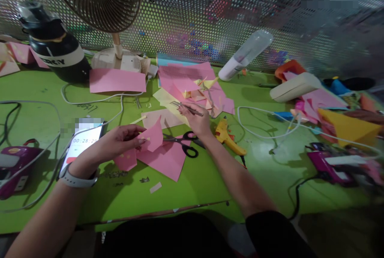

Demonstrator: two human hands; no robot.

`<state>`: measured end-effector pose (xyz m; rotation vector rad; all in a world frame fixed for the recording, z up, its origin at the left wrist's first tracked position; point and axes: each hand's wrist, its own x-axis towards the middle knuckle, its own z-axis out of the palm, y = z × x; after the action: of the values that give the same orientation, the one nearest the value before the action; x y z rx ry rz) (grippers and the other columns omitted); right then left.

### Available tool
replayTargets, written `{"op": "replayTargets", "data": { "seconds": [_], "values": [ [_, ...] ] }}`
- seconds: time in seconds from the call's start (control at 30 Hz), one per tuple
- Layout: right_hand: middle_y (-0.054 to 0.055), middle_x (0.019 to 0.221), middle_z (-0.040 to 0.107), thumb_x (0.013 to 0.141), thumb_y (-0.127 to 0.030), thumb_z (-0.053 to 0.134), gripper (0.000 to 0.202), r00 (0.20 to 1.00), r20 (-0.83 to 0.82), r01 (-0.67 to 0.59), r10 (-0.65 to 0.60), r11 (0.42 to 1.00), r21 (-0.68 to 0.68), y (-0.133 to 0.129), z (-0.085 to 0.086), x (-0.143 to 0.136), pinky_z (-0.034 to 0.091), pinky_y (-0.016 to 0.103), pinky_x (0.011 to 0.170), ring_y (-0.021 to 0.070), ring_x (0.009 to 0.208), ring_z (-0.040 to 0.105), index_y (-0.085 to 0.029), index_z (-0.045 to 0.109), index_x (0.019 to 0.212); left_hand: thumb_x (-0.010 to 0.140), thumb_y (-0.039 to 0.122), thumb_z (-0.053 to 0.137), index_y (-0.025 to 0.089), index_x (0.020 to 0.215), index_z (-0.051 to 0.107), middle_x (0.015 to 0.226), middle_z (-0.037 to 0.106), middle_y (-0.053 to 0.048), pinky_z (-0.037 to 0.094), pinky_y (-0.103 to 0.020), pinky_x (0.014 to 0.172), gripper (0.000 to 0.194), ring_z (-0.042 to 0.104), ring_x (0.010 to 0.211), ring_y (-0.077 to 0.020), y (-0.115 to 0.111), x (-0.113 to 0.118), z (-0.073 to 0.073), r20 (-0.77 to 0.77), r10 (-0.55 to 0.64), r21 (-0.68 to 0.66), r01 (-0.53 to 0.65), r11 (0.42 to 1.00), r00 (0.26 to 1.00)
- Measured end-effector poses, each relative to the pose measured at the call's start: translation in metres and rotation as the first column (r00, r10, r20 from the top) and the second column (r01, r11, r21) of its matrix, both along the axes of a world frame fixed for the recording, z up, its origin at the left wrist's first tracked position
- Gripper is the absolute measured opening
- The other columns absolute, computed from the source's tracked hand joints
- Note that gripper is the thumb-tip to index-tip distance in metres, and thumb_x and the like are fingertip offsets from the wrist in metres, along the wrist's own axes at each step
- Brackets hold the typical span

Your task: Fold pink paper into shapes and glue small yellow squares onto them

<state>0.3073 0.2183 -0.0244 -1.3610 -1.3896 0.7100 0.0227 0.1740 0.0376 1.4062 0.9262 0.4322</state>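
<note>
Left hand (pixel 127 138): thumb and fingers pinched together on a folded pink paper piece (pixel 154 137), which stands partly upright near the table's middle, pale marks on its face. A second pink piece (pixel 126 161) lies under that hand. Pale watch (pixel 78 178) on the left wrist.

Right hand (pixel 196 117): fingers closed round slim metal tweezers (pixel 193 110), tips pointing left over a pale yellow sheet (pixel 166 99). The tweezers are apart from the pink paper.

Between the hands: black-handled scissors (pixel 183 142), lying across a flat pink sheet (pixel 168 162), blades partly hidden by the folded piece.

Just beside the right forearm: yellow glue gun (pixel 226 136). By the left wrist: a lit phone (pixel 86 142), timer showing, a white cable across it.

Farther out, at the back of the green table (pixel 120 208): a fan (pixel 118 52) and dark bottle (pixel 60 52) on the left; more pink sheets (pixel 192 70) in the centre; a clear bottle with white base (pixel 247 55), tilted in view, to their right. Coloured scraps (pixel 348 126) heap at far right.
</note>
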Motion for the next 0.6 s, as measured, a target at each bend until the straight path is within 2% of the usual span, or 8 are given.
{"op": "replayTargets", "data": {
  "seconds": [0.33, 0.6],
  "values": [
    [0.007, 0.085, 0.079, 0.082, -0.044, 0.069, 0.033, 0.999, 0.039, 0.027, -0.027, 1.000, 0.008, -0.0021, 0.0015, -0.0035, 0.062, 0.032, 0.073, 0.0209, 0.078, 0.076, -0.017, 0.077, 0.096, 0.089, 0.040, 0.066, 0.020, 0.112, 0.064, 0.091, 0.067, -0.003, 0.050, -0.027, 0.071, 0.030, 0.062, 0.080, -0.0145, 0.0002, -0.0025, -0.0051, -0.012, 0.005, -0.010, -0.005, 1.000, 1.000],
    [0.008, 0.087, 0.079, 0.084, -0.045, 0.068, 0.034, 0.999, 0.051, 0.000, 0.000, 1.000, 0.014, -0.0042, 0.0034, -0.0041, 0.062, 0.033, 0.075, 0.0215, 0.080, 0.076, -0.016, 0.077, 0.099, 0.090, 0.039, 0.066, 0.019, 0.107, 0.064, 0.090, 0.067, -0.003, 0.049, -0.025, 0.070, 0.027, 0.061, 0.079, -0.0139, 0.0008, -0.0009, -0.0005, -0.018, -0.012, 0.007, 0.012, 1.000, 1.000]
  ]
}}
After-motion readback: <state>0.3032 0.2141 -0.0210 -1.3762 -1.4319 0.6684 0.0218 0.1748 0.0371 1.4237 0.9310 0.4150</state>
